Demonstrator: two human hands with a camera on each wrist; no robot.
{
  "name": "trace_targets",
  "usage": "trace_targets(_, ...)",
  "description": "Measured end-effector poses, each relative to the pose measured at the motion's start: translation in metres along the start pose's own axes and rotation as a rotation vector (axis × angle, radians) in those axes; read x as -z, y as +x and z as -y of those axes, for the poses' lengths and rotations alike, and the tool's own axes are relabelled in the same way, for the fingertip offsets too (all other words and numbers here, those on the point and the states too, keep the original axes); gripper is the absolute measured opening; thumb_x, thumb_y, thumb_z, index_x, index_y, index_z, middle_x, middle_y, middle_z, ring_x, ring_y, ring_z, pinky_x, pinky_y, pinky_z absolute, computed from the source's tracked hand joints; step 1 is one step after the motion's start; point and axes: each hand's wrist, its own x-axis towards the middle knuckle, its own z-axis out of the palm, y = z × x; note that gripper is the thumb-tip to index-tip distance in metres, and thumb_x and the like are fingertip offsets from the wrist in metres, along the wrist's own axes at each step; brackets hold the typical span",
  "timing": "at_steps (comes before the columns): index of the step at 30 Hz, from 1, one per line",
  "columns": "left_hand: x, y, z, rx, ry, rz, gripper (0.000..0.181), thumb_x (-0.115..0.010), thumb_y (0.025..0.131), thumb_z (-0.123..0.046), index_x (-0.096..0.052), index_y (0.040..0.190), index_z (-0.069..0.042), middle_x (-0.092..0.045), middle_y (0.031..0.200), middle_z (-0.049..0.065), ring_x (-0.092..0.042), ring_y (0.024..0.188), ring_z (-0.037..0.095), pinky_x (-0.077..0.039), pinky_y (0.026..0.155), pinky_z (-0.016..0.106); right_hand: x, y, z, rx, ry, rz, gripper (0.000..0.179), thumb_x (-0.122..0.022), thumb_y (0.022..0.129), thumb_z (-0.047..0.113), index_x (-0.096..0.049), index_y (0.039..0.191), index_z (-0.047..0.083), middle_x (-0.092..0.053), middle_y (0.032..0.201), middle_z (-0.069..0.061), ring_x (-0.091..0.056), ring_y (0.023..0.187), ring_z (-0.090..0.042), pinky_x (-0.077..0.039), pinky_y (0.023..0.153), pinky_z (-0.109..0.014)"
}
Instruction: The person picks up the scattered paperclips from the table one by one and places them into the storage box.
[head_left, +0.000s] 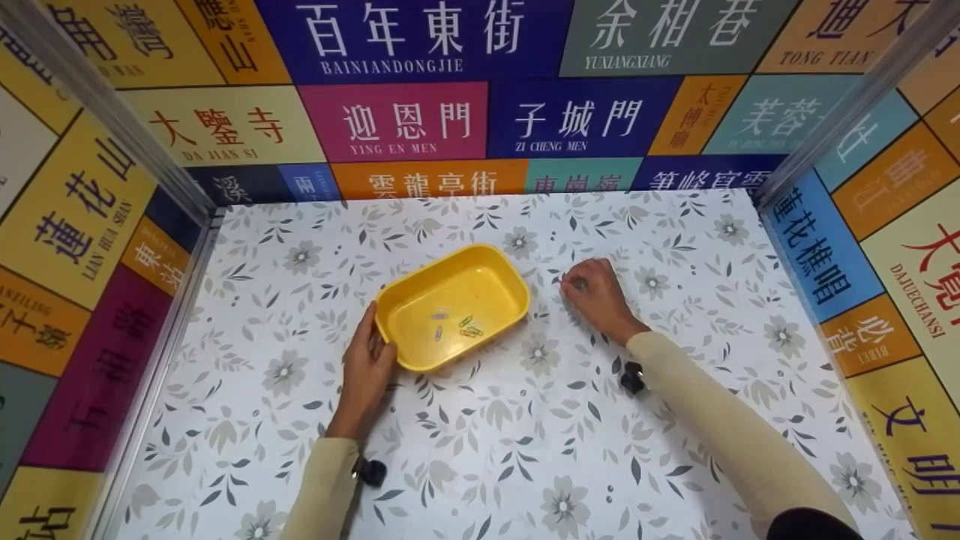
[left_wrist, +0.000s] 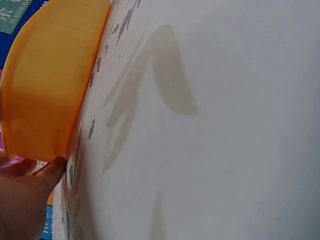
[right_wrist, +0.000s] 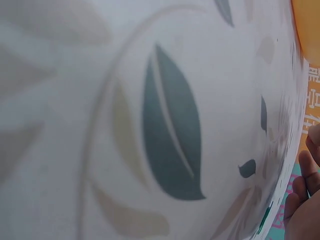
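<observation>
A yellow plastic tub stands tilted across the patterned tabletop in the head view. Several small coloured paper clips lie loose on its floor. My left hand holds the tub's left end, fingers along the outer wall and thumb by the front corner. In the left wrist view the thumb is right at the tub's lower edge. To the right of the tub, my right hand pinches what looks like a thin reddish paper clip between thumb and forefinger, close over the table. The right wrist view shows only curled fingers.
White cloth with grey flowers and leaves covers the table. Panels of coloured Chinese place names close it in at the back and both sides, with metal corner posts between them. Each wrist wears a small black camera.
</observation>
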Motion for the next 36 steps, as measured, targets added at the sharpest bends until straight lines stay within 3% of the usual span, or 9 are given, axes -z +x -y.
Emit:
trace_targets(13,0.002,0.0,0.0,0.017,-0.005,0.019,0.077,-0.057,0.107,-0.003,-0.025,0.177,-0.011,-0.03,0.18,0.005,-0.032,0.165,0.023,-0.031,0.134,0.039,0.0,-0.002,0.007,0.044,0.036,-0.01,0.003,-0.08,0.095,0.0,-0.078,0.093,0.0,-0.07,0.099,-0.017,-0.055,0.111,-0.04,-0.041,0.102,-0.048)
trace_targets(16,0.004,0.0,0.001,0.004,-0.015,0.04,0.078,-0.058,0.107,-0.002,-0.024,0.177,-0.01,-0.028,0.181,0.007,-0.032,0.165,0.026,-0.032,0.133,0.037,0.0,-0.003,0.009,0.044,0.047,-0.001,0.003,-0.08,0.097,0.001,-0.078,0.094,0.001,-0.071,0.1,-0.017,-0.054,0.111,-0.038,-0.041,0.102,-0.047)
trace_targets(20,0.01,-0.002,0.004,-0.025,-0.045,0.115,0.085,-0.063,0.107,-0.003,-0.017,0.178,-0.011,-0.021,0.183,0.012,-0.03,0.166,0.032,-0.032,0.13,0.028,0.0,-0.002,0.013,0.031,0.051,0.022,0.005,-0.079,0.099,0.003,-0.079,0.094,0.002,-0.072,0.104,-0.016,-0.055,0.111,-0.036,-0.041,0.102,-0.045)
trace_targets(23,0.015,-0.002,0.005,0.001,-0.064,0.184,0.095,-0.07,0.106,-0.007,-0.009,0.179,-0.015,-0.013,0.185,0.009,-0.024,0.168,0.032,-0.029,0.132,0.03,-0.001,-0.002,0.016,0.011,0.05,0.032,0.006,-0.078,0.1,0.004,-0.079,0.095,0.001,-0.072,0.105,-0.015,-0.055,0.111,-0.035,-0.041,0.101,-0.044)
trace_targets(26,0.019,-0.002,0.006,0.051,-0.073,0.227,0.107,-0.078,0.103,-0.012,-0.004,0.18,-0.02,-0.007,0.186,0.003,-0.019,0.169,0.028,-0.024,0.136,0.04,-0.001,-0.002,0.018,0.006,0.047,0.03,0.004,-0.079,0.099,0.004,-0.079,0.096,0.002,-0.072,0.105,-0.014,-0.055,0.11,-0.034,-0.042,0.099,-0.043)
trace_targets(31,0.021,0.0,0.007,0.108,-0.078,0.259,0.122,-0.088,0.095,-0.018,0.0,0.179,-0.027,-0.003,0.185,-0.003,-0.016,0.17,0.022,-0.022,0.136,0.039,-0.002,-0.002,0.021,0.014,0.045,0.021,0.003,-0.081,0.097,0.001,-0.079,0.095,0.004,-0.072,0.104,-0.014,-0.056,0.108,-0.034,-0.044,0.097,-0.043)
trace_targets(36,0.022,0.001,0.006,0.125,-0.08,0.266,0.125,-0.09,0.093,-0.019,0.0,0.179,-0.032,-0.003,0.185,-0.004,-0.016,0.169,0.021,-0.022,0.136,0.039,-0.001,-0.001,0.028,-0.004,0.026,0.029,0.004,-0.08,0.098,0.003,-0.079,0.095,0.005,-0.071,0.106,-0.012,-0.056,0.111,-0.031,-0.044,0.1,-0.043)
